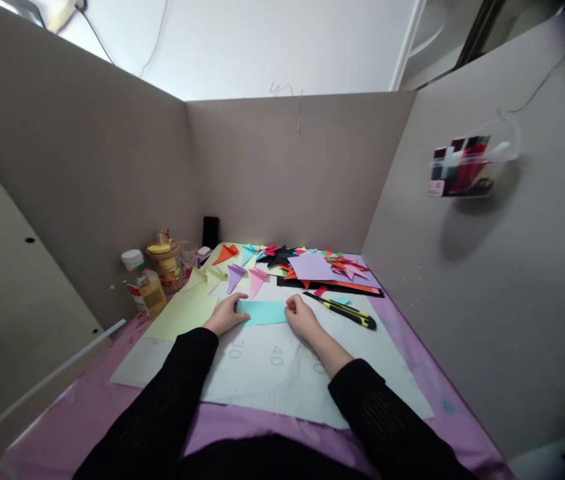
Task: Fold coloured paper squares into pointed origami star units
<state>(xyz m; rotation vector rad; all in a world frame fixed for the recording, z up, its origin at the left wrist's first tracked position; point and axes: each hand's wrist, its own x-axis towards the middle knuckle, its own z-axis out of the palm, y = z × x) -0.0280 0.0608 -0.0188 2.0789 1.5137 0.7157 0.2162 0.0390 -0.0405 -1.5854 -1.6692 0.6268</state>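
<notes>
A turquoise rectangle of paper [264,312], looking folded, lies between my hands on the white sheet. Thumb and fingers of my left hand [226,315] are curved around its left end. At the right end, the bent fingers of my right hand [302,316] pinch the paper's edge. A black and yellow utility knife [350,313] rests just right of my right hand. Beyond the paper stand small folded pieces, one purple [235,276] and one pink [257,280].
White sheet [262,380] with printed numbers covers a pink cloth [242,421]. Behind lie folded paper stars [277,255] and a lilac square [312,267]. A bottle [148,290], jar [166,263] and phone [210,232] stand left. Grey partitions [297,167] enclose the table.
</notes>
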